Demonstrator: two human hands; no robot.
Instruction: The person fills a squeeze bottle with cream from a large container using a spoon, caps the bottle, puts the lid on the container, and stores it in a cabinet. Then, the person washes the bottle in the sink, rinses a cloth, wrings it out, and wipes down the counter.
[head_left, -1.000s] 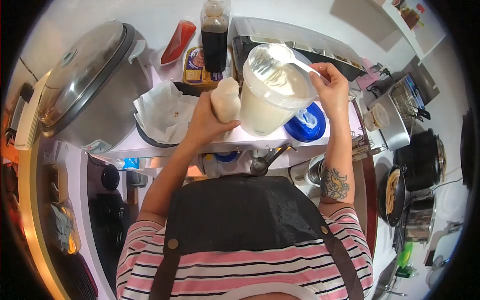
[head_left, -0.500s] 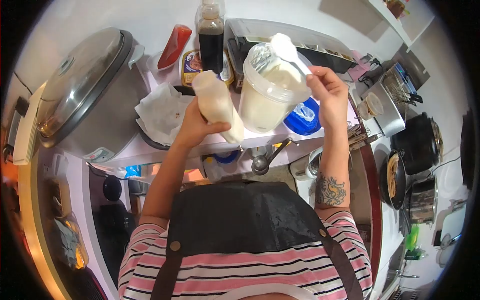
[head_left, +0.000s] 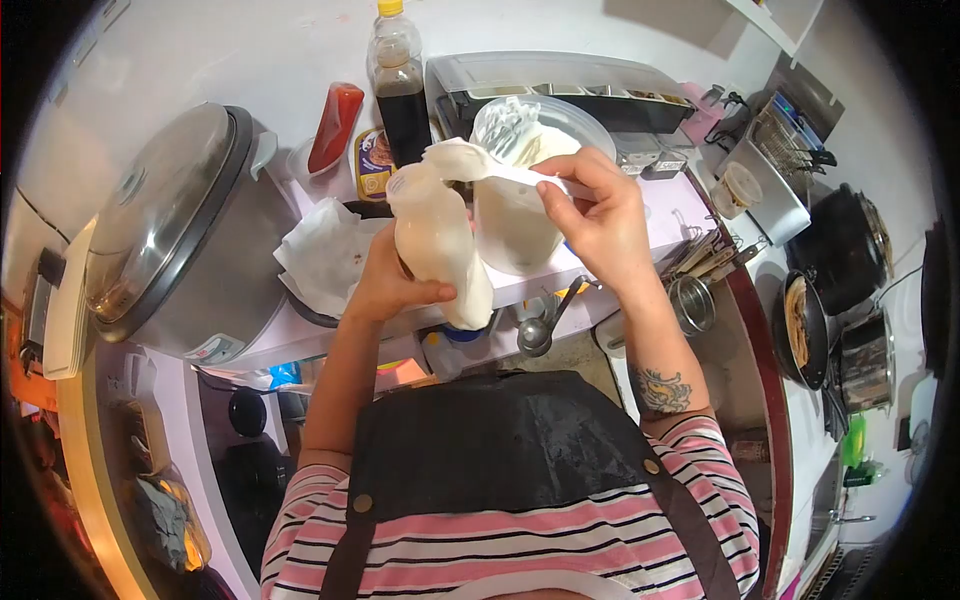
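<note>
Over from the tub toward my left hand has come the white, long-handled spoon (head_left: 515, 175): half a second ago its loaded bowl was above the tub's rim, and now it is at the mouth of the pale, translucent plastic bottle (head_left: 435, 238). Thick white cream (head_left: 458, 158) is heaped on it, and I can't tell from this angle whether the heap already touches the bottle's edge. As I judge it, that shift takes the work from scooping to the bottle's opening, with the load not yet inside.

Thumb and fingers of my right hand (head_left: 597, 215) pinch the spoon by its handle. Around the bottle's side my left hand (head_left: 383, 275) is wrapped, thumb across the front, holding it tilted, mouth up and leaning to the left. Its lower end hangs in front of the tabletop (head_left: 683, 208), nearer to me than my fingers. White stuff shows through the wall, though how full it is I can't say.

Just beyond the spoon, between my two hands, the round, clear plastic tub (head_left: 515, 228) of white cream stands where it stood, partly covered now by my right hand. Left of my left hand, the dark round pan lined with crumpled white paper (head_left: 322, 248) hasn't shifted either. A slip here would probably drop cream down the bottle's outside, so a steady left grip matters.
</note>
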